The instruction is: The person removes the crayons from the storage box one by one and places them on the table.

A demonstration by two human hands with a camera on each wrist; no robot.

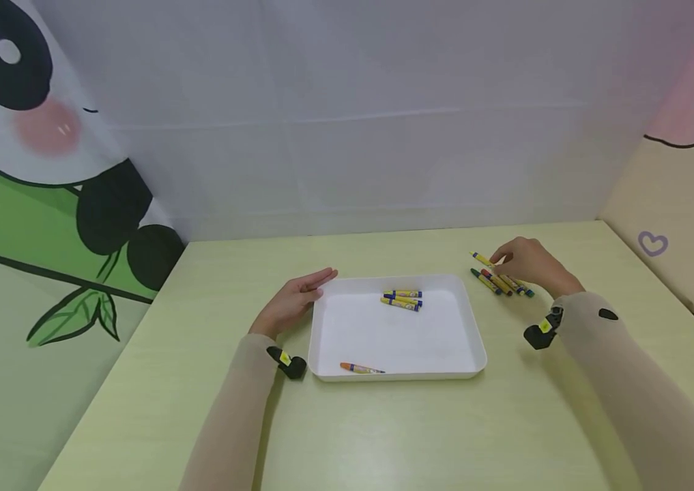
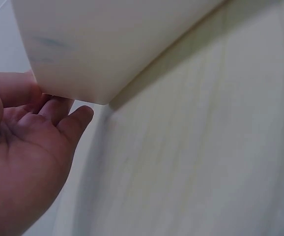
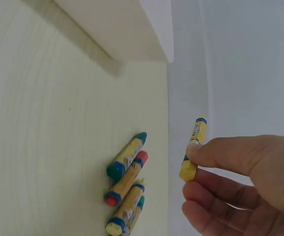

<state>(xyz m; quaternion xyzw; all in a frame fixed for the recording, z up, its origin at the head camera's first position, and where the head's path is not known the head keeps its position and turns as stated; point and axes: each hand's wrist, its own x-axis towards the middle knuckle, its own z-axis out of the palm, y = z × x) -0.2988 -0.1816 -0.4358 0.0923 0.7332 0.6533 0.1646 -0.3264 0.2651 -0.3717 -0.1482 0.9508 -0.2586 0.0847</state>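
Observation:
My right hand [image 1: 529, 262] pinches a yellow crayon [image 3: 197, 135] between thumb and fingers, raised over the table at the right. Below it a green crayon [image 3: 127, 156], a red crayon [image 3: 126, 178] and other crayons lie side by side on the table. A white tray [image 1: 347, 327] stands in the middle. At its back left corner, my left hand [image 1: 290, 303] grips the tray with thumb and fingers; the left wrist view shows them at the corner's edge. Three yellow-wrapped crayons [image 1: 402, 300] lie in the tray toward the back right, and an orange crayon [image 1: 362, 368] near its front left.
The pale wooden table [image 1: 396, 436] ends at a white cloth backdrop [image 1: 383, 170]. Printed panels [image 1: 76, 252] stand along the left side, and another panel [image 1: 666, 198] borders the right.

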